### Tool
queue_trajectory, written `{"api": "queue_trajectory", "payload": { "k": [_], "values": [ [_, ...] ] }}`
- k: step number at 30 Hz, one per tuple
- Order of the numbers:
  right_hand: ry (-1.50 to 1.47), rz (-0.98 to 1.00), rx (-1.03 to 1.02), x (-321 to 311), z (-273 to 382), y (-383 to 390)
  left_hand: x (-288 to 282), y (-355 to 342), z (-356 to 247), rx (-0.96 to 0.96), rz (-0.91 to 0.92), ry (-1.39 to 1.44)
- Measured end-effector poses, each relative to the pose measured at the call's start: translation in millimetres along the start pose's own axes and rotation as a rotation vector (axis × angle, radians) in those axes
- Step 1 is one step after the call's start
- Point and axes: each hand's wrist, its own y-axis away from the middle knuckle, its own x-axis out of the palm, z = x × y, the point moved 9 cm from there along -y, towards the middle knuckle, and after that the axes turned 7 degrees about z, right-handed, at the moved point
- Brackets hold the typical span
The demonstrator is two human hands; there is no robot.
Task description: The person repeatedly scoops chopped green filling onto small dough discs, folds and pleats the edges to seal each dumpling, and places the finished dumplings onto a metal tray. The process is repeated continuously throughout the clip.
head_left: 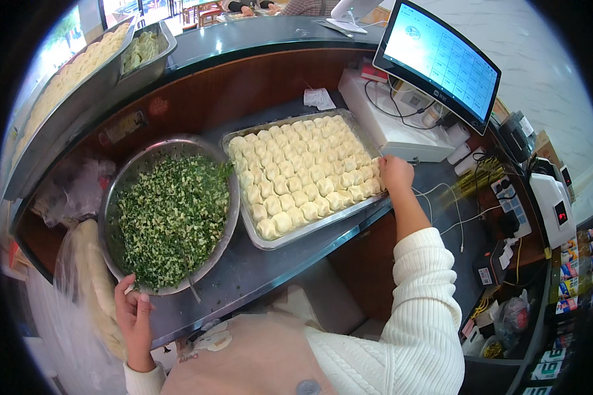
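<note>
My right hand (396, 175) is at the right end of a metal tray (267, 245), its fingers closed on a dumpling at the edge of the rows; the fingertips are partly hidden. Plump pale dumplings (303, 172) fill the tray in close rows. To the left stands a wide metal bowl (228, 227) of chopped green and pale filling (171, 217). A thin metal utensil handle (194, 288) leans out over the bowl's near rim. By that rim, at the lower left, my left hand (134, 317) holds nothing, thumb and fingers apart.
Long pale dough (93, 263) under clear plastic lies left of the bowl. Trays of dumplings (79, 79) stand on the raised ledge. A monitor (441, 62) stands on a white box (402, 135) behind the tray. White cables (451, 197) and a power strip (512, 207) lie at right.
</note>
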Motion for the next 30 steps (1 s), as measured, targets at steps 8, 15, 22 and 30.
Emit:
{"api": "queue_trajectory", "payload": {
  "k": [8, 15, 22, 30],
  "values": [
    [0.035, 0.103, -0.048, -3, 8, 1, -17, 10, 16, 0.039, -0.050, -0.038],
    [-0.355, -0.052, 0.141, -33, -42, -9, -45, 17, 42, -0.015, -0.111, -0.048],
    [-0.713, 0.034, -0.107, -56, 25, 21, -64, 22, 78, -0.028, -0.208, -0.560],
    [-0.777, 0.191, -1.014, -130, 270, 198, -54, -11, 74, -0.061, -0.279, -0.682]
  ]
}}
